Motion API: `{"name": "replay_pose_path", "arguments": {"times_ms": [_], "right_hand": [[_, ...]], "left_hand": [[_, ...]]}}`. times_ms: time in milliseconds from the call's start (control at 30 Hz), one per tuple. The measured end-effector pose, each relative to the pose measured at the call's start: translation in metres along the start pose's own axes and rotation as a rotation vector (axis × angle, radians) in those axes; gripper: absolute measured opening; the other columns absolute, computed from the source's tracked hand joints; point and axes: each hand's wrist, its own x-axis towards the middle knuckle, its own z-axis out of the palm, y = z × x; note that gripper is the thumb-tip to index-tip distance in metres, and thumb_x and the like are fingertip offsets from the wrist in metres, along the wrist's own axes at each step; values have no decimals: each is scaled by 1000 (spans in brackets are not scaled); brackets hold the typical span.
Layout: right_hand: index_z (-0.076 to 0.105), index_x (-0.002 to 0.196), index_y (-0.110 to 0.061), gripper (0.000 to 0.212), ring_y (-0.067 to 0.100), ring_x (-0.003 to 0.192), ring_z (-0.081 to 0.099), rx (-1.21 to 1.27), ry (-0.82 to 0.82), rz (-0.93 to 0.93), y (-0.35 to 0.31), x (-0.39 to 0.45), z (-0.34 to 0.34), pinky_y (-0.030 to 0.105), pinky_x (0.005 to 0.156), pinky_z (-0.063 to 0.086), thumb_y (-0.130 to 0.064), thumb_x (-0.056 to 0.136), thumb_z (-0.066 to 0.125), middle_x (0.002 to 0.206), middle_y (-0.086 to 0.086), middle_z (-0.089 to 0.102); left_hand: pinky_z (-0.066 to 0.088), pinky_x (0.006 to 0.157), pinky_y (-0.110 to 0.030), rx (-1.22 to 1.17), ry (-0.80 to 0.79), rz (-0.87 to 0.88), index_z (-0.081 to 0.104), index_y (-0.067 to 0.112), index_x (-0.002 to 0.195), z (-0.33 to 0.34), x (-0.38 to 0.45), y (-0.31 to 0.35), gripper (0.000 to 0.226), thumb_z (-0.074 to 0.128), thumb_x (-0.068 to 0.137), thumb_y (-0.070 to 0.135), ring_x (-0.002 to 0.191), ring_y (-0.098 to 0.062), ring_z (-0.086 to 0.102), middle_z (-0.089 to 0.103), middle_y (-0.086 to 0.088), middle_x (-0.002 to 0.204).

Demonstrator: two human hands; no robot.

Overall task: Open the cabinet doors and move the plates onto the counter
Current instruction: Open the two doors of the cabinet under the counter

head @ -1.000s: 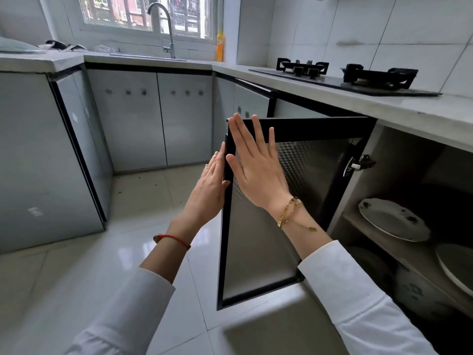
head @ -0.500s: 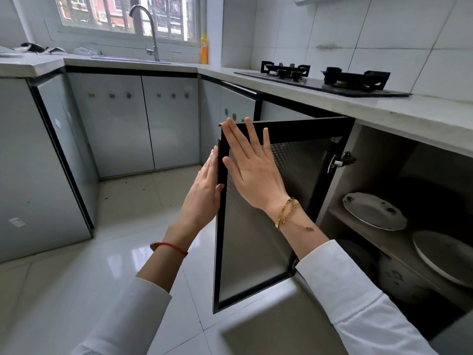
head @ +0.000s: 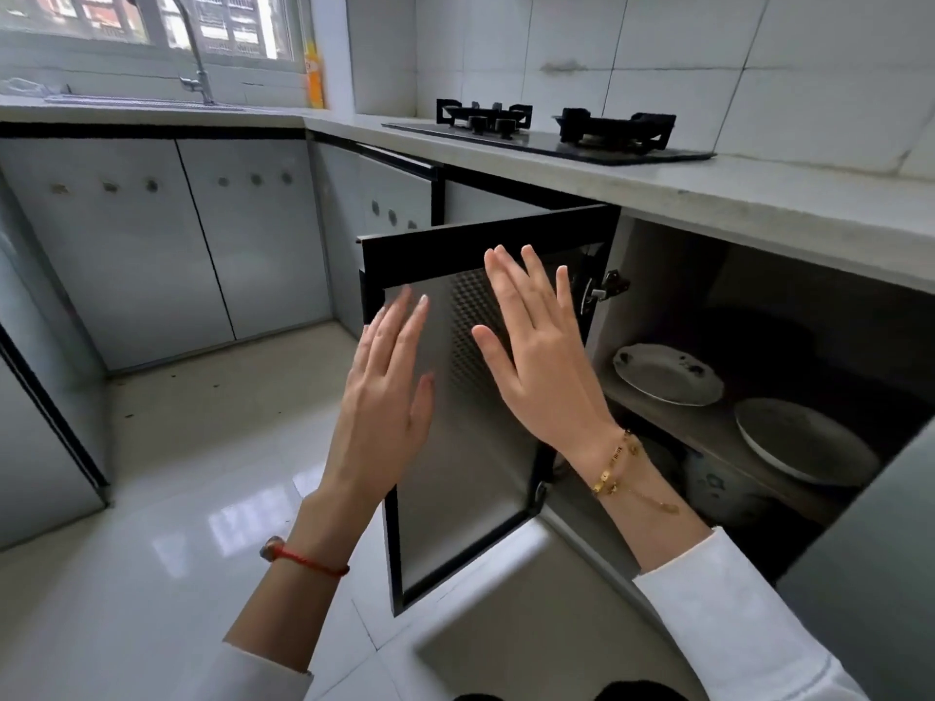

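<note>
The black-framed cabinet door (head: 455, 503) under the counter stands swung wide open, its inner face toward me. My right hand (head: 539, 366) is flat with straight fingers in front of that inner face, near the hinge (head: 604, 290). My left hand (head: 387, 397) is also flat, in front of the door's free edge; contact is not clear for either hand. Inside the cabinet, a white plate (head: 668, 374) lies on the shelf (head: 708, 427), and a second white plate (head: 804, 442) lies to its right. The grey counter (head: 708, 199) runs above.
A black gas hob (head: 551, 131) sits on the counter. A patterned ceramic pot (head: 718, 490) stands below the shelf. A second door panel (head: 870, 574) stands open at far right. Closed cabinets (head: 202, 245), a sink tap (head: 195, 48) and an orange bottle (head: 313, 68) are at the back. Glossy floor tiles (head: 152, 498) lie to the left.
The door has swung further open. My left hand moved from behind the door's free edge to in front of it. My right hand slid toward the hinge side.
</note>
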Motion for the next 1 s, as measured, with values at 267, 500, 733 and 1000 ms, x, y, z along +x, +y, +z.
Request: {"name": "replay_pose_path", "arguments": {"times_ms": [267, 500, 733, 1000], "right_hand": [[18, 153, -12, 58, 16, 152, 7, -152, 71, 170, 53, -45, -41, 43, 125, 8, -36, 104, 35, 161, 1, 21], [18, 154, -15, 56, 17, 152, 5, -364, 108, 353, 116, -95, -78, 44, 125, 7, -37, 104, 32, 162, 2, 19], [24, 152, -10, 53, 22, 152, 8, -508, 186, 492, 164, -132, -117, 48, 124, 11, -27, 104, 40, 160, 5, 24], [25, 151, -7, 54, 27, 151, 10, -649, 227, 545, 198, -155, -153, 45, 124, 6, -25, 103, 40, 160, 8, 25]], "left_hand": [[28, 118, -32, -166, -118, 117, 33, 12, 149, 52, 26, 39, 58, 54, 95, 10, 144, -11, 29, 33, -1, 155], [28, 117, -22, -340, -269, 215, 33, 15, 149, 129, 48, 90, 56, 54, 96, 18, 142, -10, 33, 36, 0, 153], [36, 114, -29, -515, -429, 283, 28, 17, 151, 201, 61, 156, 58, 51, 98, 24, 141, -10, 35, 34, 2, 154], [34, 112, -24, -653, -553, 322, 28, 20, 151, 256, 71, 221, 59, 52, 97, 26, 140, -11, 35, 33, 4, 155]]}}
